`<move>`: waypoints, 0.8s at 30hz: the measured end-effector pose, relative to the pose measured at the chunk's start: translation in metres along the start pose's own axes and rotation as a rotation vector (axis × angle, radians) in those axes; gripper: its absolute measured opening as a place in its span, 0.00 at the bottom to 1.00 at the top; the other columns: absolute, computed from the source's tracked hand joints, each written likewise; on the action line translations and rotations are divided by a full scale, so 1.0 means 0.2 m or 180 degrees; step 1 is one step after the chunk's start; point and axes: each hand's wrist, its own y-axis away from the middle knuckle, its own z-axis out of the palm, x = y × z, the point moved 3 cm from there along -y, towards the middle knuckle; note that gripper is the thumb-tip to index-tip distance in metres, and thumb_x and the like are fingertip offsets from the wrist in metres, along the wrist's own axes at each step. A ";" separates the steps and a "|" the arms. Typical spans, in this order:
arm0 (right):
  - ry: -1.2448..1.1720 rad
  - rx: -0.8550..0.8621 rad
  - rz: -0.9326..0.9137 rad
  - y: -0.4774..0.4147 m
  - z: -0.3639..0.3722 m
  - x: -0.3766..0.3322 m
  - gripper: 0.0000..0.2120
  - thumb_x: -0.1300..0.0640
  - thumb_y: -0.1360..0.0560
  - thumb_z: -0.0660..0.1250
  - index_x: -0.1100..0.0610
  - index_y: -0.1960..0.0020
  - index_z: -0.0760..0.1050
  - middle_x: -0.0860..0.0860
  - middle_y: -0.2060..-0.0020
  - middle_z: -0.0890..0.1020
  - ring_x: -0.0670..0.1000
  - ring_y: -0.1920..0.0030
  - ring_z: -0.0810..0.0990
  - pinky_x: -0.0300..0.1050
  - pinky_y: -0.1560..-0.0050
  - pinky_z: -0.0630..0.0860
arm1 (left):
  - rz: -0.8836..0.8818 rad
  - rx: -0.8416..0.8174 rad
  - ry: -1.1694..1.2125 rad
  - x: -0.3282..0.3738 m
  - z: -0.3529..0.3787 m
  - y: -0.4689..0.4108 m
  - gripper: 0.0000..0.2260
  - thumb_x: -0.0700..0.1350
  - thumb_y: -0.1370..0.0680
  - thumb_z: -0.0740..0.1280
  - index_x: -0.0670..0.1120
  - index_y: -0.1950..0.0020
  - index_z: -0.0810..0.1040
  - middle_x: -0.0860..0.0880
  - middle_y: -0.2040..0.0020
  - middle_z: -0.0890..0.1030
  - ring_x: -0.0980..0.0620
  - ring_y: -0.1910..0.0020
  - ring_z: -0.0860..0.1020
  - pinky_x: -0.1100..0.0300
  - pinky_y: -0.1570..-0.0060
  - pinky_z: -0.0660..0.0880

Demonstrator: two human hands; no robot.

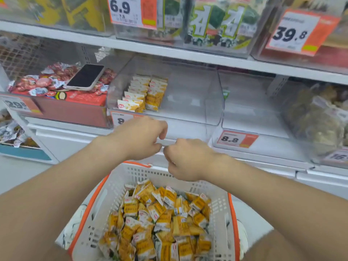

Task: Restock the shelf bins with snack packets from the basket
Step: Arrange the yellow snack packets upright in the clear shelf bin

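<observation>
A white basket (120,178) heaped with yellow snack packets (160,219) sits nearest. Above it the left hand (139,138) and right hand (186,159) nearly touch, fingers curled, nothing visible in either. Beyond, a clear shelf bin (188,95) holds 2 rows of stocked packets (143,93) at its left.

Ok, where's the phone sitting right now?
In the head view, the phone lies screen-up on the pile of red-wrapped snacks at upper left, just left of the clear bin holding yellow packets.
</observation>
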 end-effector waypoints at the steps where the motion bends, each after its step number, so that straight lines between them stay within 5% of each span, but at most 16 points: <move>1: 0.0024 -0.0283 -0.0027 0.04 0.07 -0.01 0.13 0.51 0.20 0.61 0.53 0.38 0.76 0.55 0.49 0.77 0.61 0.49 0.80 0.48 0.59 0.68 | 0.0021 -0.0376 -0.0141 0.04 0.08 0.01 0.11 0.52 0.22 0.69 0.54 0.41 0.75 0.53 0.49 0.81 0.47 0.46 0.78 0.54 0.54 0.73; 6: -0.0163 -0.1537 -0.0003 0.16 0.34 -0.02 0.10 0.52 0.20 0.62 0.54 0.41 0.76 0.53 0.49 0.76 0.56 0.54 0.80 0.49 0.58 0.78 | 0.0038 -0.1728 -0.0289 0.15 0.47 0.07 0.18 0.56 0.19 0.67 0.54 0.31 0.73 0.50 0.39 0.77 0.45 0.40 0.77 0.49 0.41 0.77; 8: -0.0112 -0.1518 -0.0118 0.18 0.37 -0.06 0.05 0.55 0.19 0.61 0.55 0.48 0.74 0.51 0.57 0.74 0.52 0.61 0.76 0.47 0.64 0.74 | 0.0035 -0.2072 -0.0352 0.18 0.64 0.11 0.18 0.53 0.17 0.65 0.51 0.29 0.74 0.49 0.34 0.77 0.45 0.38 0.78 0.48 0.39 0.77; 11: -0.0065 -0.1491 -0.0323 0.21 0.43 -0.13 0.08 0.58 0.19 0.62 0.54 0.42 0.75 0.51 0.57 0.75 0.53 0.60 0.77 0.50 0.59 0.78 | 0.0124 -0.2696 -0.0651 0.19 0.96 0.20 0.16 0.48 0.16 0.61 0.46 0.30 0.78 0.46 0.35 0.79 0.45 0.44 0.79 0.50 0.44 0.79; 13: -0.0021 -0.1622 -0.0410 0.22 0.46 -0.17 0.11 0.60 0.20 0.63 0.54 0.39 0.76 0.52 0.54 0.77 0.51 0.64 0.75 0.46 0.69 0.71 | 0.0140 -0.3070 -0.0765 0.19 1.13 0.29 0.16 0.46 0.15 0.60 0.45 0.28 0.76 0.45 0.38 0.78 0.44 0.45 0.78 0.51 0.51 0.76; 17: 0.0023 -0.1558 -0.0603 0.20 0.45 -0.21 0.04 0.61 0.19 0.63 0.55 0.47 0.75 0.51 0.58 0.76 0.50 0.66 0.73 0.45 0.72 0.66 | 0.0329 -0.3120 -0.1158 0.21 1.31 0.42 0.19 0.37 0.16 0.62 0.45 0.26 0.69 0.45 0.38 0.76 0.43 0.47 0.79 0.50 0.54 0.76; 22: 0.0122 -0.1273 -0.0586 0.15 0.40 -0.22 0.07 0.63 0.21 0.63 0.55 0.46 0.75 0.51 0.58 0.76 0.50 0.68 0.73 0.43 0.73 0.66 | 0.0927 -0.3168 -0.1537 0.25 1.46 0.54 0.32 0.39 0.15 0.63 0.55 0.16 0.53 0.40 0.18 0.57 0.34 0.26 0.68 0.38 0.32 0.70; 24: 0.0161 -0.1275 -0.0574 0.14 0.39 -0.22 0.07 0.63 0.21 0.63 0.55 0.45 0.76 0.51 0.56 0.75 0.49 0.68 0.72 0.44 0.73 0.65 | 0.1051 -0.3226 -0.1808 0.26 1.50 0.56 0.27 0.41 0.15 0.63 0.52 0.17 0.59 0.40 0.17 0.55 0.34 0.23 0.63 0.37 0.29 0.65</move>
